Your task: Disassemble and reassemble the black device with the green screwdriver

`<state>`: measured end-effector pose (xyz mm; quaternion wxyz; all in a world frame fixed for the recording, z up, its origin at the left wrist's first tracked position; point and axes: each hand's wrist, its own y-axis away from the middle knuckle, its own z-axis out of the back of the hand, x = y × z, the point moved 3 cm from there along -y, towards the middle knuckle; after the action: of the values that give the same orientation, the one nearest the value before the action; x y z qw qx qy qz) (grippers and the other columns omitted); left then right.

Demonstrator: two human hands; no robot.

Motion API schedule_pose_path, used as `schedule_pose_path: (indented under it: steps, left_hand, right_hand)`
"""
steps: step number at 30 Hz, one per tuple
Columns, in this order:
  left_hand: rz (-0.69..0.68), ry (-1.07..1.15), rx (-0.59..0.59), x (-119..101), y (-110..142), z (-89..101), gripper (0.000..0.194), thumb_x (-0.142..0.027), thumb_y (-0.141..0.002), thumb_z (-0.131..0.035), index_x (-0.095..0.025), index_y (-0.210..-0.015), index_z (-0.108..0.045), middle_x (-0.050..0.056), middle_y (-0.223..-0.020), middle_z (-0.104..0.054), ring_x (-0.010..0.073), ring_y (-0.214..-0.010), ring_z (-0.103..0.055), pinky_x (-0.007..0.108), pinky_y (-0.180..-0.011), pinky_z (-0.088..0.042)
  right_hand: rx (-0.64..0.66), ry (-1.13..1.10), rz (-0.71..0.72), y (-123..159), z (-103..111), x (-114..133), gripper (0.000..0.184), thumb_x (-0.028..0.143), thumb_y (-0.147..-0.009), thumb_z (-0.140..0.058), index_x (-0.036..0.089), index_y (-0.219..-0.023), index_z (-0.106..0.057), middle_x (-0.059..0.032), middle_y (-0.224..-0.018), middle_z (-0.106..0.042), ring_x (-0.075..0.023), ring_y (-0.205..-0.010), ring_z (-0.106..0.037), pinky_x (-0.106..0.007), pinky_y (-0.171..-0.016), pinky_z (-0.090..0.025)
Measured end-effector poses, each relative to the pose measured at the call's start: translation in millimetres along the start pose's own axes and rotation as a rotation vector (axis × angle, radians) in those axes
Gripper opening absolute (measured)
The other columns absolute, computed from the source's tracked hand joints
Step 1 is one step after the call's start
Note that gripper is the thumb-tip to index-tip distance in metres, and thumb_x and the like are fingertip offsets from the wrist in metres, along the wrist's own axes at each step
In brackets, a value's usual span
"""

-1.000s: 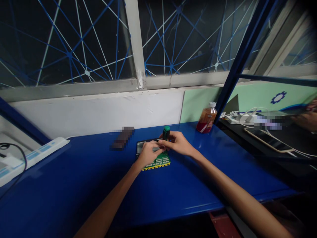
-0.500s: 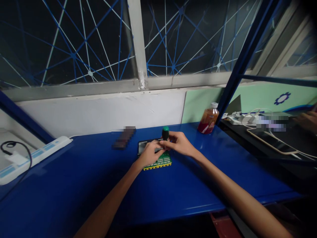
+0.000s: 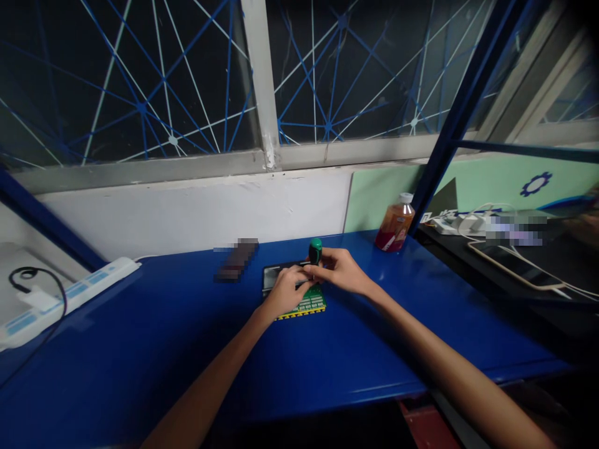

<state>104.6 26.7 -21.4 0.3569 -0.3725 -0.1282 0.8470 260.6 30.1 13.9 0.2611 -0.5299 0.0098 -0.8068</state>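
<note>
A green circuit board [image 3: 316, 304] with a yellow toothed front edge lies on the blue table, with a dark-framed display panel [image 3: 272, 277] at its back. My left hand [image 3: 286, 293] is bent over the board and holds it down, its thumb and forefinger coming together beside the screwdriver's lower end. In my right hand [image 3: 339, 271] is a screwdriver [image 3: 316, 251] with a green-and-black handle, closed between thumb and fingers. It stands nearly upright over the board's right side. Fingers hide its tip and whatever it touches.
Behind the board to the left lies a dark, blurred-out flat object [image 3: 238, 260]. A drink bottle [image 3: 395, 223] stands at the back right by a blue post. A white power strip [image 3: 75, 299] runs along the left. Someone's hand [image 3: 584, 218] and a phone [image 3: 510, 265] are at the right-hand table.
The whole view has shifted slightly, so things sit a little further right. Both hands stay at the board, and the screwdriver handle has tilted only slightly.
</note>
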Motion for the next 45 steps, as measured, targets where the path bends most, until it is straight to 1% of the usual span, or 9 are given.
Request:
schedule_pose_path:
  steps: [9, 12, 16, 19, 21, 28, 32, 38, 45]
  left_hand:
    - [0.023, -0.028, 0.001, 3, 2, -4.1, 0.014, -0.017, -0.088, -0.063, -0.023, -0.092, -0.074, 0.003, -0.098, -0.072, 0.0210, -0.097, -0.065, 0.034, -0.085, -0.049]
    - [0.019, -0.010, 0.020, 2, 3, -4.1, 0.018, -0.014, -0.090, -0.058, -0.023, -0.092, -0.074, 0.003, -0.099, -0.072, 0.0199, -0.097, -0.065, 0.033, -0.086, -0.048]
    - [0.007, -0.025, 0.044, 2, 2, -1.3, 0.017, -0.015, -0.088, -0.061, -0.025, -0.089, -0.075, 0.001, -0.098, -0.073, 0.0198, -0.095, -0.065, 0.033, -0.085, -0.047]
    - [0.014, -0.039, 0.011, 4, 1, 1.5, 0.017, -0.015, -0.086, -0.063, -0.026, -0.087, -0.076, 0.000, -0.091, -0.074, 0.0191, -0.089, -0.066, 0.032, -0.082, -0.047]
    - [0.015, -0.027, -0.004, 5, 1, 2.3, 0.017, -0.013, -0.085, -0.063, -0.025, -0.086, -0.076, 0.001, -0.089, -0.075, 0.0192, -0.088, -0.067, 0.031, -0.080, -0.047]
    - [-0.035, 0.042, 0.019, 2, 1, 1.7, 0.020, -0.013, -0.089, -0.059, -0.024, -0.092, -0.075, 0.002, -0.099, -0.074, 0.0192, -0.093, -0.067, 0.031, -0.082, -0.048]
    - [-0.018, 0.040, -0.009, 5, 0, 1.7, 0.015, -0.016, -0.087, -0.064, -0.025, -0.089, -0.075, 0.000, -0.092, -0.075, 0.0186, -0.089, -0.067, 0.030, -0.081, -0.048]
    - [0.004, 0.106, -0.011, 9, -5, -0.3, 0.012, -0.014, -0.084, -0.066, -0.022, -0.082, -0.075, 0.000, -0.085, -0.074, 0.0160, -0.081, -0.068, 0.026, -0.075, -0.051]
    - [-0.009, 0.150, 0.075, 5, -5, -1.9, 0.017, -0.017, -0.088, -0.060, -0.024, -0.090, -0.075, 0.000, -0.095, -0.074, 0.0176, -0.094, -0.067, 0.029, -0.086, -0.050]
  right_hand:
    - [-0.050, -0.074, -0.026, 1, 0, 0, 0.033, 0.046, -0.080, -0.067, 0.014, -0.089, -0.068, -0.0020, -0.067, -0.061, -0.0131, -0.058, -0.054, -0.029, -0.054, -0.043]
    - [-0.046, -0.163, -0.048, 3, -3, -5, 0.034, 0.046, -0.080, -0.067, 0.013, -0.088, -0.067, -0.0012, -0.065, -0.061, -0.0123, -0.056, -0.055, -0.027, -0.053, -0.044]
    - [-0.040, -0.216, -0.045, 7, -7, -8, 0.030, 0.044, -0.080, -0.068, 0.014, -0.082, -0.064, 0.0001, -0.062, -0.060, -0.0113, -0.055, -0.055, -0.026, -0.052, -0.044]
    - [-0.019, -0.238, -0.031, 7, -8, -7, 0.027, 0.041, -0.081, -0.068, 0.015, -0.080, -0.062, 0.0008, -0.061, -0.060, -0.0112, -0.055, -0.055, -0.025, -0.053, -0.044]
    - [-0.013, -0.250, -0.023, 7, -9, -6, 0.027, 0.042, -0.082, -0.067, 0.015, -0.081, -0.061, 0.0012, -0.061, -0.060, -0.0115, -0.055, -0.056, -0.024, -0.053, -0.045]
    - [-0.050, -0.283, -0.054, 6, -6, -9, 0.031, 0.046, -0.080, -0.068, 0.016, -0.081, -0.061, 0.0004, -0.063, -0.062, -0.0122, -0.056, -0.058, -0.026, -0.054, -0.048]
    - [-0.033, -0.350, -0.074, 5, -4, -10, 0.029, 0.043, -0.079, -0.070, 0.016, -0.080, -0.060, -0.0010, -0.066, -0.065, -0.0122, -0.056, -0.059, -0.027, -0.055, -0.050]
    - [-0.029, -0.223, -0.055, 4, -3, -10, 0.028, 0.041, -0.079, -0.069, 0.013, -0.083, -0.065, -0.0010, -0.062, -0.062, -0.0117, -0.055, -0.056, -0.026, -0.051, -0.044]
    - [-0.078, -0.248, -0.039, 7, -3, -7, 0.030, 0.043, -0.081, -0.066, 0.013, -0.084, -0.067, -0.0026, -0.063, -0.062, -0.0128, -0.055, -0.057, -0.028, -0.053, -0.047]
